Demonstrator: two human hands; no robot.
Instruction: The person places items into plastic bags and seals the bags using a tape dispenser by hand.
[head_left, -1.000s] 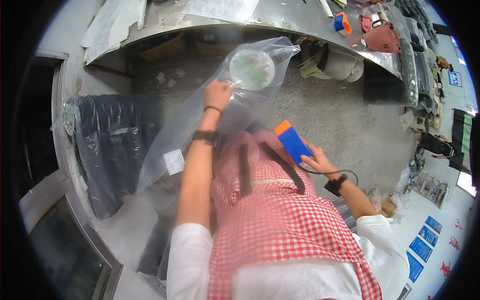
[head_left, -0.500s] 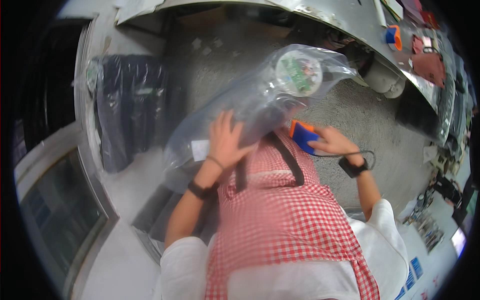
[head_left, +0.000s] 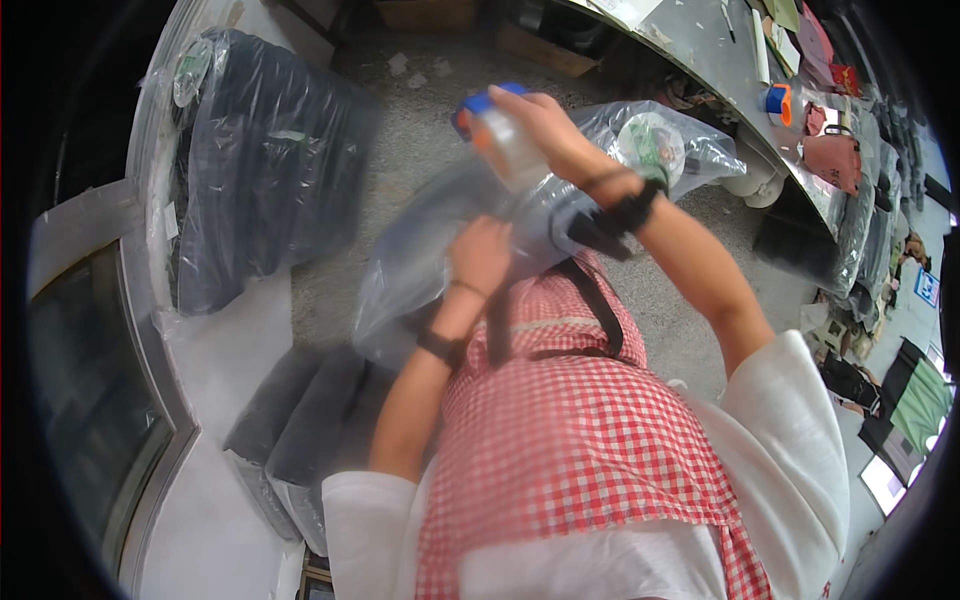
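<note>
A long clear plastic bag (head_left: 400, 265) lies slantwise across my lap, wrapped round a bulky roll-shaped bundle. At its far right end a white disc with green markings (head_left: 650, 145) shows through the film. My left hand (head_left: 481, 256) rests on the near side of the bag, fingers curled and closed on the film, somewhat blurred. Above the bag's far side, my right hand (head_left: 548, 128) grips a blue and orange tape dispenser (head_left: 482, 122) with a roll of clear tape in it. Motion smears the dispenser, and whether tape runs from it to the bag cannot be told.
Dark bundles in clear plastic (head_left: 270, 170) stand at the left, with more wrapped dark bundles (head_left: 320, 430) below. A metal-topped table (head_left: 690, 45) curves along the upper right, bearing another blue and orange dispenser (head_left: 779, 104) and a reddish pouch (head_left: 832, 162). A window frame (head_left: 145, 330) borders the left.
My right hand has lifted the tape dispenser from beside the apron up and left over the bag. My left hand's spread fingers have curled in. The bag has shifted slightly right.
</note>
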